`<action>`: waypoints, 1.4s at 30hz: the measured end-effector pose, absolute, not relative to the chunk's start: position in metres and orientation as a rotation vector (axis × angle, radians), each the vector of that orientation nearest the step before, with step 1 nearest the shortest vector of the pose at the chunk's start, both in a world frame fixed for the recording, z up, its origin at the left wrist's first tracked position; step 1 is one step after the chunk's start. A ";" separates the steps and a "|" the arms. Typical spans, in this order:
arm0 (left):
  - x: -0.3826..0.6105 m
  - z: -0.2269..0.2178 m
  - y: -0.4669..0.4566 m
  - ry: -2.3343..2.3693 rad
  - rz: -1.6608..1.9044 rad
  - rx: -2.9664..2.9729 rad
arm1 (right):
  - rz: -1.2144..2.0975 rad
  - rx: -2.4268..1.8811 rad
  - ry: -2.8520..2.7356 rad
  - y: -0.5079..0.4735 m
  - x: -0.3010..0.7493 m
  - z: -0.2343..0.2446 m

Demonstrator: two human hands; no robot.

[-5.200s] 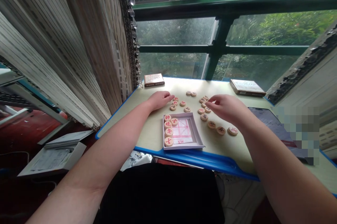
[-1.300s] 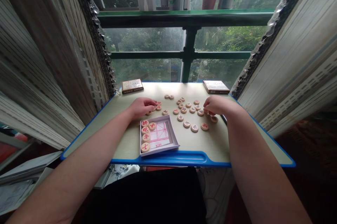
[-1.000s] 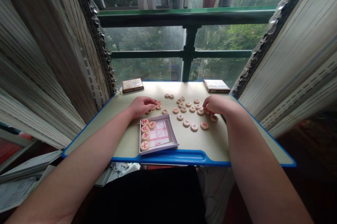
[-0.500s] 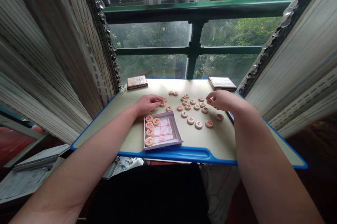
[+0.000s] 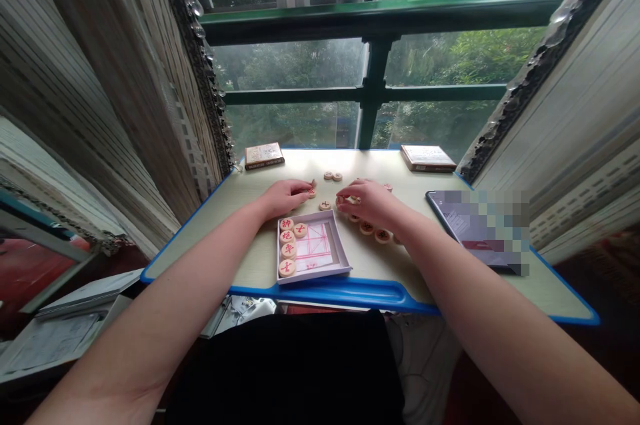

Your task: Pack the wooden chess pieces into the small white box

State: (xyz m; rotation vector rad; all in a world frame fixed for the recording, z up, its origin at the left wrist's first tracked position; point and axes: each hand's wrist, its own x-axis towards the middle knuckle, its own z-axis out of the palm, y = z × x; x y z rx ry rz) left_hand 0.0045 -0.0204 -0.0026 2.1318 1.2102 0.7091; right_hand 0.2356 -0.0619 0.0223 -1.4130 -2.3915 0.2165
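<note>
My left hand (image 5: pixel 286 198) is closed at its fingertips on a Chinese chess piece (image 5: pixel 313 182) that stands tilted. Another round wooden piece (image 5: pixel 312 192) lies just below those fingertips. My right hand (image 5: pixel 369 200) has its fingers curled around a Chinese chess piece (image 5: pixel 340 201) near the middle of the table; the palm hides several pieces. A shallow white box (image 5: pixel 345 264) in front of me holds several red-marked pieces, such as the top one (image 5: pixel 286 224), mostly along its left side. Between my hands lies a loose piece (image 5: pixel 325 206).
Two pieces (image 5: pixel 333 176) sit farther back. More pieces (image 5: pixel 383 236) lie below my right hand. Small flat boxes stand at the back left (image 5: pixel 265 155) and back right (image 5: pixel 429 158). A tablet-like device (image 5: pixel 453 222) lies by my right forearm. Curtains flank the blue-edged table (image 5: pixel 210 245).
My right hand has moved left from the right side of the pieces to the middle, uncovering the device. My left hand stays almost in place, and a piece at its fingertips is now tilted up.
</note>
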 end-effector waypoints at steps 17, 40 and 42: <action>0.006 -0.002 -0.019 1.296 0.677 2.161 | 0.051 -1.460 -2.507 -0.061 0.230 0.019; 0.002 -0.001 -0.012 1.271 0.644 2.264 | 0.473 -1.050 -2.309 -0.106 0.180 0.022; 0.002 -0.001 -0.012 1.287 0.639 2.254 | 0.449 -1.058 -2.338 -0.106 0.179 0.021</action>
